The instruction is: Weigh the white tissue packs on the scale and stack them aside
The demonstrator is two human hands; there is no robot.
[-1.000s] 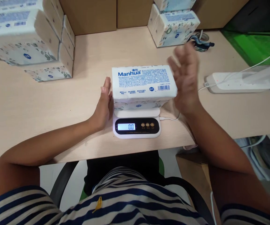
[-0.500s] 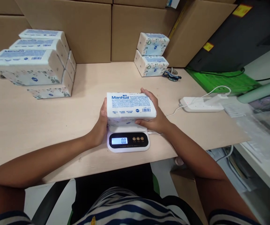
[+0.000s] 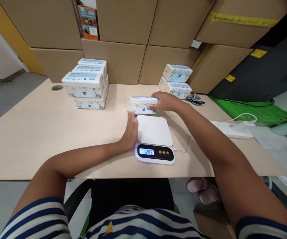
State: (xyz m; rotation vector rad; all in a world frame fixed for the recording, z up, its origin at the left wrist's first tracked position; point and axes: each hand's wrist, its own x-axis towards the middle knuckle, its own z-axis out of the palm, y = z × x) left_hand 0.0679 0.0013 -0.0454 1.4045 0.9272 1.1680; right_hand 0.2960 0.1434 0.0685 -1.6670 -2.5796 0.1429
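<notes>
My right hand grips the right end of a white tissue pack printed with leaves, just behind a white kitchen scale. Whether that pack touches the table I cannot tell. The scale's plate is bare and its lit display seems to read 128.5. Beside the plate's left edge is my left hand, its fingers stretched forward and holding nothing. Its fingertips are close to the near left corner of the pack. Some fingers of my right hand are hidden behind the pack.
Several tissue packs are stacked at the back left. Two more packs stand at the back right beside dark blue scissors. Cardboard boxes wall the back. A white power strip lies right.
The tissue pack has left the scale, moving away from me, in my right hand. My left hand has come off the pack. The display went from 0.0 to 128.5, and the view has shifted.
</notes>
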